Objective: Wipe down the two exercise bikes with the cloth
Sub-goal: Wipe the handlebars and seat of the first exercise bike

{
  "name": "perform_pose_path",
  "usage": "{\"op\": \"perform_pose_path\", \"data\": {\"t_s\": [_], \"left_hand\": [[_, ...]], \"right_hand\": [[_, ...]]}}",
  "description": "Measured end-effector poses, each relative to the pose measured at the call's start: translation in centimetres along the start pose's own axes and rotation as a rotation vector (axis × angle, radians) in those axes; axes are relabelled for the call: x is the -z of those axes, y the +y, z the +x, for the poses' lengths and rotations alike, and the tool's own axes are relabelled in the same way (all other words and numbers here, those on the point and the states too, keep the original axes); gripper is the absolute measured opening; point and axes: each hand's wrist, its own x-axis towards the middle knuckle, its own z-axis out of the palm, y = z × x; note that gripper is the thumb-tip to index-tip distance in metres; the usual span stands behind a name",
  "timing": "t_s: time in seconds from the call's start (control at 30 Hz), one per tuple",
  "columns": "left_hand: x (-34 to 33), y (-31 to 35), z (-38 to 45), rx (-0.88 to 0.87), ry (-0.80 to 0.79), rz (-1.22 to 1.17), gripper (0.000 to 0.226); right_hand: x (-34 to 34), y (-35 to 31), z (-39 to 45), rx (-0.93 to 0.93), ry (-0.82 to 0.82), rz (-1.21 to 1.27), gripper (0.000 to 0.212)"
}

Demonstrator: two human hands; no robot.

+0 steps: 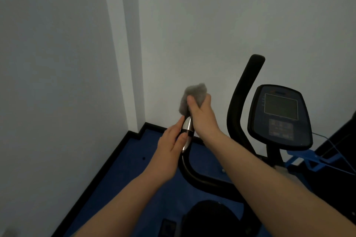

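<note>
Blue floor (134, 152); fuzzy grey cloth (194, 96) on handlebar (185, 140)

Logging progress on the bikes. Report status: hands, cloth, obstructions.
Right hand grips grey cloth over top of left handlebar. Left hand holds its chrome sensor. Console and right handlebar untouched. No obstructions visible.

Console (280, 115) right of handlebar (186, 136) (wall (192, 25) behind).
</note>
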Motion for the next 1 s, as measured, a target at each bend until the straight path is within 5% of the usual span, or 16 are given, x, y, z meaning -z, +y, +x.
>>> {"op": "perform_pose_path", "data": {"t_s": [0.17,0.37,0.47,0.6,0.77,0.9,1.0], "left_hand": [[0.9,0.1,0.5,0.008,-0.017,-0.009,0.041],[0.9,-0.1,0.2,-0.076,-0.07,0.081,0.047],[1.3,-0.9,-0.3,-0.114,-0.028,0.083,0.033],[2.3,-1.4,-0.1,-0.062,0.113,0.05,0.033],[1.8,-0.8,0.2,-0.014,0.028,0.01,0.029],[1.3,-1.0,-0.3,-0.023,-0.004,0.041,0.04],[1.3,-0.8,-0.5,-0.051,-0.016,0.049,0.047]], "right_hand": [[2.0,-0.6,0.8,-0.173,-0.19,-0.012,0.03],[0.6,0.0,-2.1,-0.147,-0.1,0.071,0.037],[1.5,1.8,-5.8,-0.25,-0.259,0.061,0.034],[2.3,1.9,-5.8,-0.276,-0.371,-0.058,0.049],[1.5,1.7,-6.4,-0.275,-0.391,-0.099,0.063],[4.2,1.7,-7.5,-0.171,-0.686,-0.656,0.041],[3.5,0.6,-7.5,-0.162,-0.713,-0.571,0.029]]}}
